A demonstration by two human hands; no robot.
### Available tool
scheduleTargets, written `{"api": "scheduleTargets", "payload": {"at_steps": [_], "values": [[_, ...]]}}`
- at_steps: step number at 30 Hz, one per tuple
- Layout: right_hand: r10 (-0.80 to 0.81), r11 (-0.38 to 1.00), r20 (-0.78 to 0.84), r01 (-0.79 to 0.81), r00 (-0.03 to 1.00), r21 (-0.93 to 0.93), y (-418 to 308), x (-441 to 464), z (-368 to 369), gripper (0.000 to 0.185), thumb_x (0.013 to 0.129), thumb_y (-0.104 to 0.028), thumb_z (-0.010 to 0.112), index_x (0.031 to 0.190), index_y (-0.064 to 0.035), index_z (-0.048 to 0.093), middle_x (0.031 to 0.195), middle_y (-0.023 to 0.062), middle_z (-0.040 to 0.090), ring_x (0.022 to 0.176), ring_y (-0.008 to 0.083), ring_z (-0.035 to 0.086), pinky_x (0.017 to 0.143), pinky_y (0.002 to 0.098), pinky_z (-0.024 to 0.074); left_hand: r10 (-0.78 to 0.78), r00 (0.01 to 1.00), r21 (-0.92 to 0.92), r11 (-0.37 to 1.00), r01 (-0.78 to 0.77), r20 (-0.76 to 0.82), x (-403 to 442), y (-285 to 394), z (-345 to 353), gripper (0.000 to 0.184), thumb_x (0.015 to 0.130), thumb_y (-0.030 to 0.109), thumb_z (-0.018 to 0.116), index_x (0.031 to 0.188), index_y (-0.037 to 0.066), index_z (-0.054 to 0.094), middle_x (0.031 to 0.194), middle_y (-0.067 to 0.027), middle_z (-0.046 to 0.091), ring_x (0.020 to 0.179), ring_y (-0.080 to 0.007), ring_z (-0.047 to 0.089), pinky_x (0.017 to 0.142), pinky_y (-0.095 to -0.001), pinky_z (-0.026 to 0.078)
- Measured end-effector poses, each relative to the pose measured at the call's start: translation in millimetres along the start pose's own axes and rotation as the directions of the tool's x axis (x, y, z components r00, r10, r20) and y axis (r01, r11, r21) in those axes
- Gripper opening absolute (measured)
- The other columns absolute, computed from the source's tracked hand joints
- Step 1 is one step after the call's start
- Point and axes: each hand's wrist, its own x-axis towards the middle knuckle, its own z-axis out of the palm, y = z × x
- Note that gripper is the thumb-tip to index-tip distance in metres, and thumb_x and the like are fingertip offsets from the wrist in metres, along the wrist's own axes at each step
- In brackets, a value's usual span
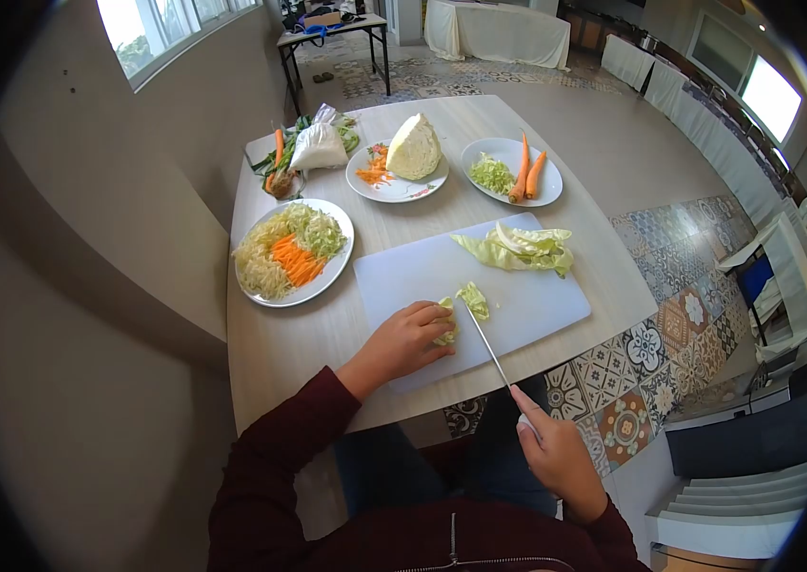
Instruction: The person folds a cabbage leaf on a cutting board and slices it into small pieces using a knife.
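My right hand (556, 448) is wrapped round the handle of a knife (489, 349), its blade reaching up and left over the white cutting board (394, 276). With bent fingers, my left hand (411, 341) presses a small piece of cabbage (445, 324) against the board, partly hiding it. Just right of those fingers, by the knife tip, lies a cut bit of cabbage (475, 301). A larger stack of cabbage leaves (518, 250) rests at the board's far right.
Left of the board stands a plate (344, 250) of shredded cabbage and carrot. Behind are a plate (413, 194) with a cabbage wedge (414, 148) and carrot shreds, and a plate (546, 196) with two carrots (528, 173) and shredded greens. A bag of white contents (319, 148) sits among vegetables.
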Motion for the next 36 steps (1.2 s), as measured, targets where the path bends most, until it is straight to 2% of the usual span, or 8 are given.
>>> {"api": "scheduleTargets", "payload": {"at_steps": [1,4,13,16,19,27,33,36], "values": [[-0.004,1.000,0.001,0.003,1.000,0.018,0.1,-0.3,-0.4,0.050,0.094,-0.010,0.053,0.144,-0.0090,0.050,0.057,0.0152,0.054,0.048,0.0263,0.057,0.053,0.0377,0.0457,0.005,1.000,0.007,1.000,-0.005,-0.002,-0.2,0.0,0.2,0.029,0.083,0.023,0.075,0.103,0.002,0.071,0.116,-0.0121,0.065,0.111,-0.0289,0.060,0.095,-0.0374,0.050],[0.063,0.994,0.058,-0.068,0.996,0.090,-1.7,-0.8,0.4,0.050,0.094,-0.013,0.054,0.144,-0.0087,0.047,0.070,0.0239,0.061,0.067,0.0431,0.063,0.061,0.0474,0.0472,0.012,1.000,0.033,0.999,-0.012,-0.010,-0.6,1.1,-0.2,0.030,0.082,0.023,0.075,0.103,0.002,0.071,0.116,-0.0121,0.065,0.110,-0.0286,0.060,0.095,-0.0373,0.051],[0.042,0.985,0.093,-0.057,0.995,0.160,-2.2,3.2,13.7,0.051,0.094,-0.012,0.053,0.144,-0.0089,0.047,0.068,0.0250,0.060,0.067,0.0443,0.062,0.062,0.0479,0.0470,-0.026,0.999,0.037,0.999,0.027,-0.018,-1.4,-6.3,-4.3,0.030,0.079,0.021,0.078,0.103,0.005,0.072,0.109,-0.0087,0.069,0.105,-0.0291,0.064,0.091,-0.0377,0.053],[0.008,0.997,0.091,-0.016,0.996,0.082,0.6,3.3,14.8,0.051,0.095,-0.010,0.052,0.146,-0.0101,0.047,0.059,0.0147,0.056,0.048,0.0229,0.058,0.055,0.0343,0.0480,-0.049,0.999,0.053,0.997,0.047,0.023,-0.1,-2.4,-9.8,0.028,0.079,0.024,0.077,0.100,0.006,0.073,0.109,-0.0075,0.070,0.106,-0.0276,0.063,0.091,-0.0372,0.052],[0.015,0.998,0.091,-0.020,0.996,0.056,-4.9,4.1,12.1,0.051,0.094,-0.012,0.052,0.144,-0.0092,0.047,0.066,0.0253,0.059,0.065,0.0441,0.061,0.062,0.0492,0.0468,-0.040,0.999,0.111,0.993,0.037,0.023,-0.7,-2.2,-12.7,0.027,0.080,0.028,0.076,0.097,0.007,0.074,0.108,-0.0061,0.069,0.108,-0.0258,0.061,0.094,-0.0385,0.049],[0.028,0.998,0.101,-0.035,0.994,0.059,-5.0,3.9,12.3,0.050,0.094,-0.012,0.053,0.144,-0.0085,0.048,0.064,0.0250,0.058,0.062,0.0437,0.061,0.060,0.0495,0.0464,-0.065,0.995,0.121,0.991,0.056,0.070,1.3,-0.6,-17.5,0.028,0.079,0.023,0.077,0.102,0.008,0.071,0.112,-0.0057,0.069,0.117,-0.0284,0.059,0.098,-0.0393,0.049],[0.031,0.991,0.092,-0.042,0.995,0.126,1.0,4.3,19.1,0.050,0.094,-0.012,0.053,0.143,-0.0078,0.048,0.064,0.0250,0.058,0.062,0.0434,0.061,0.060,0.0485,0.0466,0.039,0.999,0.126,0.991,-0.042,0.024,-1.0,-6.7,-6.0,0.024,0.080,0.020,0.076,0.096,0.004,0.068,0.104,-0.0101,0.066,0.116,-0.0319,0.059,0.097,-0.0396,0.049],[0.036,0.987,0.087,-0.049,0.996,0.153,2.1,6.1,21.4,0.050,0.094,-0.012,0.054,0.143,-0.0077,0.048,0.064,0.0247,0.058,0.062,0.0434,0.061,0.059,0.0473,0.0467,0.003,1.000,0.088,0.996,-0.003,0.010,-1.2,-3.3,-2.0,0.024,0.079,0.019,0.077,0.094,0.003,0.067,0.103,-0.0112,0.064,0.113,-0.0319,0.060,0.094,-0.0396,0.050]]}}
